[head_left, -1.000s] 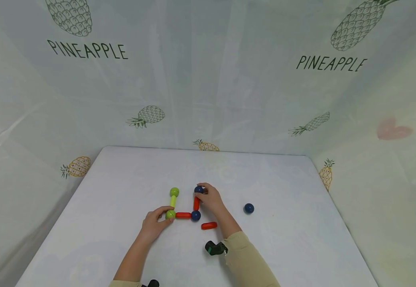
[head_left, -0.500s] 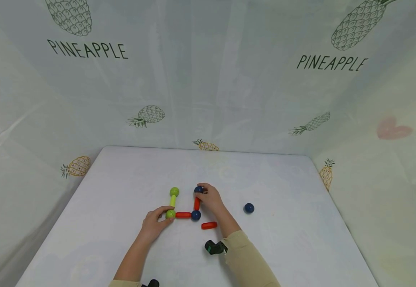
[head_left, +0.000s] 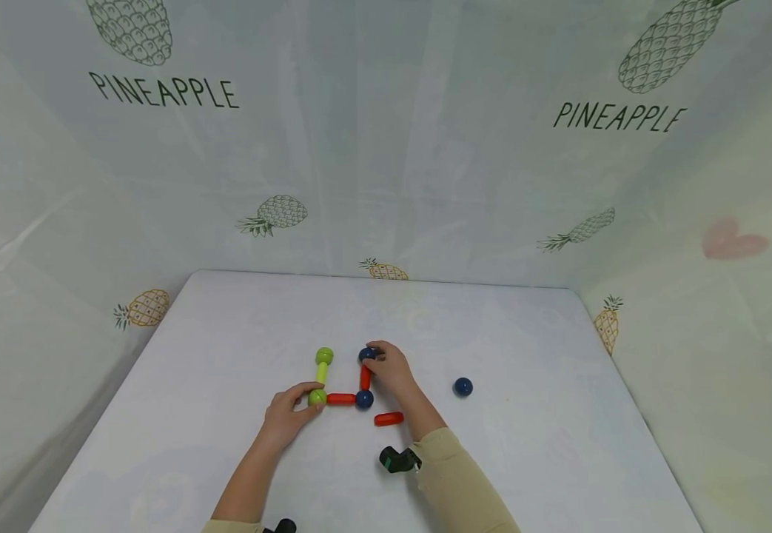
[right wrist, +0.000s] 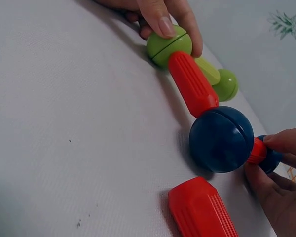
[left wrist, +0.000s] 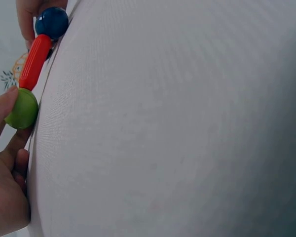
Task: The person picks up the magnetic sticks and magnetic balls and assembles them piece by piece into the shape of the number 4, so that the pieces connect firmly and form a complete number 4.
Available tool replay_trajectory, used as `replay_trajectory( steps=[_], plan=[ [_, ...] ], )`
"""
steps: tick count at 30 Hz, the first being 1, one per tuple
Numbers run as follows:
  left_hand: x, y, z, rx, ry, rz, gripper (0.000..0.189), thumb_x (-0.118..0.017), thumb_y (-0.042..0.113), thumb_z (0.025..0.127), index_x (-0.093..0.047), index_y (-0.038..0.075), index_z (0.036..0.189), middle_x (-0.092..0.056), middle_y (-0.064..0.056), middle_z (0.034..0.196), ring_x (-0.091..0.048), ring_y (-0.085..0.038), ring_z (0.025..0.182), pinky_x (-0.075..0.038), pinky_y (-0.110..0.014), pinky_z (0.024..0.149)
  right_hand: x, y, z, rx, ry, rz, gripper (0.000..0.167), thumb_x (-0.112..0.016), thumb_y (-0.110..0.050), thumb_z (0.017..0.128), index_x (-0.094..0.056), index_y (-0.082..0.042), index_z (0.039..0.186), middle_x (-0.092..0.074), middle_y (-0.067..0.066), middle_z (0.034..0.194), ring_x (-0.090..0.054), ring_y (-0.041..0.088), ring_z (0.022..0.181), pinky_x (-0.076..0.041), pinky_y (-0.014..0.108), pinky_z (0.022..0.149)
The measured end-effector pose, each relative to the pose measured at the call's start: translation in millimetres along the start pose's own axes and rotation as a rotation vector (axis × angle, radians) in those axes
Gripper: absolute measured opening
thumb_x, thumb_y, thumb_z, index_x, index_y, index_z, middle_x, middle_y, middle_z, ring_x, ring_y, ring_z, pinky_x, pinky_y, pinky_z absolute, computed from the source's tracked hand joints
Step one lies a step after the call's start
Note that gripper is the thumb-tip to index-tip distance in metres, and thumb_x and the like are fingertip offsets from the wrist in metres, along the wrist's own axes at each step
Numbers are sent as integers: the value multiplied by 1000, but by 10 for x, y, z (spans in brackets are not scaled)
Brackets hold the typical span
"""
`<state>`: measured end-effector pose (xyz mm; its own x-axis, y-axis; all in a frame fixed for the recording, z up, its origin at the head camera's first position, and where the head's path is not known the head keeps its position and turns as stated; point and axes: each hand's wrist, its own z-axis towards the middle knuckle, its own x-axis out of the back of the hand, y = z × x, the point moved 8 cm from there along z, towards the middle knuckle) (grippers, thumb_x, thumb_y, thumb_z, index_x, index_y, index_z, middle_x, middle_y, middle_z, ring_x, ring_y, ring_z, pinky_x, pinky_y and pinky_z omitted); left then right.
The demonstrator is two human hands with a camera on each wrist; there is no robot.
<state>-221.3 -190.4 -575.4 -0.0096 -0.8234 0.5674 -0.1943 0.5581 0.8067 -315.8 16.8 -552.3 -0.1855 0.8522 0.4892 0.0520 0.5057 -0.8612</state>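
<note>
A U-shaped chain of balls and rods lies on the white table. My left hand pinches its near green ball between thumb and fingers. A lime rod leads from that ball to a far green ball. One red rod joins the held green ball to the corner blue ball. From there a second red rod runs away to the far blue ball, which my right hand grips. Its fingers partly cover that ball in the right wrist view.
A loose red rod lies just in front of the corner blue ball, near my right forearm. Farther right rests a loose blue ball. A pineapple-print cloth hangs behind the table.
The far blue ball and the right fingertips have shifted very slightly left and nearer. My left hand keeps its hold on the near green ball, and the loose pieces stay put.
</note>
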Motion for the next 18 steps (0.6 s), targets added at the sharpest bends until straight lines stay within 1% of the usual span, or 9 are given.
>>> replay_trajectory(
  steps=[8,12,18],
  plan=[
    [-13,8,3,-7,-5,-3,36,-75,17,85,-69,22,120,-60,-7,122,-48,-28,108,-39,-54,86,28,16,-13,-15,8,-4,34,-68,-13,91,-64,-8,124,-61,13,118,-56,25,94,-52,36,80],
    [-23,-7,9,2,-7,-4,36,-75,18,86,-68,23,120,-59,-7,122,-48,-28,109,-40,-54,87,40,18,-23,-20,14,-10,34,-68,-13,91,-64,-8,124,-61,13,117,-56,25,92,-52,35,78],
    [-4,-8,-6,11,-14,-1,36,-74,19,87,-68,23,122,-58,-9,124,-48,-30,111,-41,-55,88,56,31,-54,-51,10,46,34,-67,-11,91,-63,-7,125,-61,12,117,-58,22,89,-54,33,75]
  ],
)
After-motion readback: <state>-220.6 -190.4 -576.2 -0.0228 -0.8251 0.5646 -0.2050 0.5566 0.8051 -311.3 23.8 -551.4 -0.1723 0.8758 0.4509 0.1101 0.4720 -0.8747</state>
